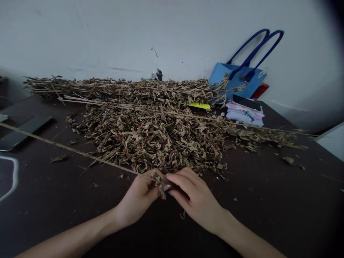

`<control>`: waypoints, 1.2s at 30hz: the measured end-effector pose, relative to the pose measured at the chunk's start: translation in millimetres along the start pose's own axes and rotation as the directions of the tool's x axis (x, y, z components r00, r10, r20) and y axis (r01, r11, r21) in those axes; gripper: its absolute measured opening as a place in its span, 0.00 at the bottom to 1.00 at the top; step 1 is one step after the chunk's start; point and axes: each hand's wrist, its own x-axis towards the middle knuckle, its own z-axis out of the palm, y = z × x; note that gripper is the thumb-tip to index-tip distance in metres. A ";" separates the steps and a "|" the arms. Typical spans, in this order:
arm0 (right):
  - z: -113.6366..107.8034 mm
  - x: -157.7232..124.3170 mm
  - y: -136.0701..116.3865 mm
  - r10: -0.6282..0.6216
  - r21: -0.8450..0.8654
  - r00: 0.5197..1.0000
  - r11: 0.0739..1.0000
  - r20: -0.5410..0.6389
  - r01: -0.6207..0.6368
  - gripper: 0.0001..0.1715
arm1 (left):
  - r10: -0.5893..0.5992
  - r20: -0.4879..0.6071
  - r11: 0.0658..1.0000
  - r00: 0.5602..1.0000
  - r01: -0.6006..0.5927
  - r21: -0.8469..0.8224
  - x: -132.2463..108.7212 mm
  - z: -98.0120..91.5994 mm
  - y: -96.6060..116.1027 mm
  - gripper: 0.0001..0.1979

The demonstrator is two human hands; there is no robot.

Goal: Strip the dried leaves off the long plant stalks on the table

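A long dried plant stem (80, 153) slants from the left edge of the head view down into my hands. My left hand (139, 195) is closed around it near its leafy end. Curled dry leaves (158, 182) show between the fingers of both hands. My right hand (195, 197) is closed too, its thumb and fingers pinching the leafy part of the same stem; the fingertips partly hide it. Just beyond my hands lies a wide heap of dried leaves (161, 139) on the dark table.
Behind the heap a bundle of dried stalks (113, 86) lies along the wall. At the back right stand a blue bag (244, 77), a phone (246, 102) and a tissue pack (244, 115). A flat dark device (25, 132) and a white cable (15, 175) lie left.
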 end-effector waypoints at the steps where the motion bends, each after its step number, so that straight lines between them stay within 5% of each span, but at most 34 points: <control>1: -0.2 0.3 -0.6 0.003 0.015 1.000 1.000 -0.003 -0.003 0.18 | -0.007 0.006 1.000 1.000 0.007 0.001 -0.3 -0.2 -0.4 0.07; 9: -6.1 4.7 -2.2 0.058 0.110 0.995 0.993 -0.076 -0.049 0.07 | -0.040 0.043 0.999 0.998 0.040 0.003 0.5 -1.7 -1.1 0.07; 18: -32.3 7.9 20.7 0.214 -0.060 0.936 0.969 -0.280 -0.239 0.03 | -0.052 0.029 0.998 0.998 0.052 0.027 4.3 -10.0 3.4 0.13; 25: -53.0 6.0 22.3 0.345 -0.111 0.910 0.920 -0.230 -0.377 0.05 | -0.024 -0.027 0.999 0.999 0.024 0.026 5.9 -19.3 3.5 0.15; 29: -61.2 6.8 13.4 0.313 -0.002 0.950 0.950 -0.009 -0.313 0.09 | 0.006 -0.054 0.997 0.999 -0.002 0.078 8.5 -23.8 6.1 0.17; 36: -62.3 6.9 12.7 0.386 -0.007 0.906 0.921 0.172 -0.391 0.07 | 0.035 -0.059 0.994 0.998 -0.029 0.102 8.1 -25.4 8.2 0.17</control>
